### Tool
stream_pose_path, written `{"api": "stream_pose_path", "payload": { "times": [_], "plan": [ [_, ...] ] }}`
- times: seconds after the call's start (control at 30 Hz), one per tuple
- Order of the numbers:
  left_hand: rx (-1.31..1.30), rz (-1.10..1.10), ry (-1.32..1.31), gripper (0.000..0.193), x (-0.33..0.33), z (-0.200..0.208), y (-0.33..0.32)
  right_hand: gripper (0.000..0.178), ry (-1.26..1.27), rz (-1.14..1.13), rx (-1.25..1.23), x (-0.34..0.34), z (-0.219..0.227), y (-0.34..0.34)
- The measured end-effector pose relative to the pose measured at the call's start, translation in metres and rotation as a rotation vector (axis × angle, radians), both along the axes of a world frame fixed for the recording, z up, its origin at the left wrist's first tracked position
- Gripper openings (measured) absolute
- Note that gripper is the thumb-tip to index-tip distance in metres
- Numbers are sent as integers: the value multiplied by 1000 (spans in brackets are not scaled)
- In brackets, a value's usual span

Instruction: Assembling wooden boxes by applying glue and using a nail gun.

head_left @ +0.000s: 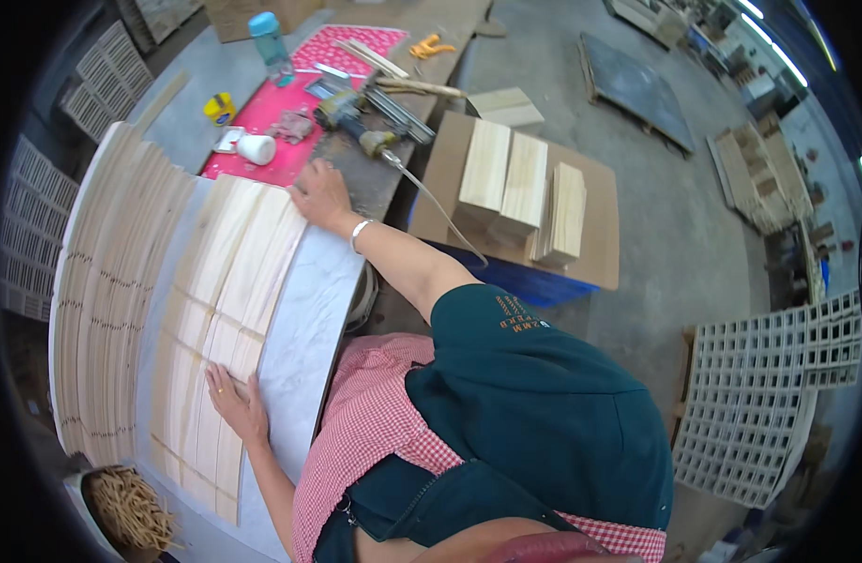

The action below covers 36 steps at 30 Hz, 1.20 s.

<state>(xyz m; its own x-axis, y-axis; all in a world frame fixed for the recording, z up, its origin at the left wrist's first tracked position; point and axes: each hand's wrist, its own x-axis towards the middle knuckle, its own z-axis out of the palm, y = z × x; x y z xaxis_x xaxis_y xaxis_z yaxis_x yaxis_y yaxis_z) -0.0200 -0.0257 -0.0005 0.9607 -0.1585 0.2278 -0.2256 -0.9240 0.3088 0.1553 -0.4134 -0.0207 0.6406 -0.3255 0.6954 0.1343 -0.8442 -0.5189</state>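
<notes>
Left hand (237, 405) lies open, fingers extended, on the boards (232, 267), gripping nothing. Right hand (321, 194), fingers bent, is at the boards' far end; its hold cannot be determined. Slats (112, 328) flank the boards' left side.

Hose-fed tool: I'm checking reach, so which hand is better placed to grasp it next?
Probably the right hand: it is at the end of the boards nearest the hose-fed tool, while the left hand rests farther away on them.
</notes>
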Motion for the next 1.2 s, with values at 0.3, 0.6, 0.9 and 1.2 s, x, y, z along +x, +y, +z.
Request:
{"api": "stream_pose_path", "payload": {
  "times": [0.3,0.6,0.9,1.2],
  "plan": [
    [-39,-9,-35,63,-1,-7,0,17,305,-114,-259,-8,5,-2],
    [-79,-13,-81,64,-6,-6,3,20,446,-74,-385,-10,5,2],
    [-149,-45,-152,65,5,-8,0,22,275,-61,-282,1,-11,-7],
    [-206,-2,-113,65,4,-3,0,24,270,20,-238,1,-9,-8]
  ]
}}
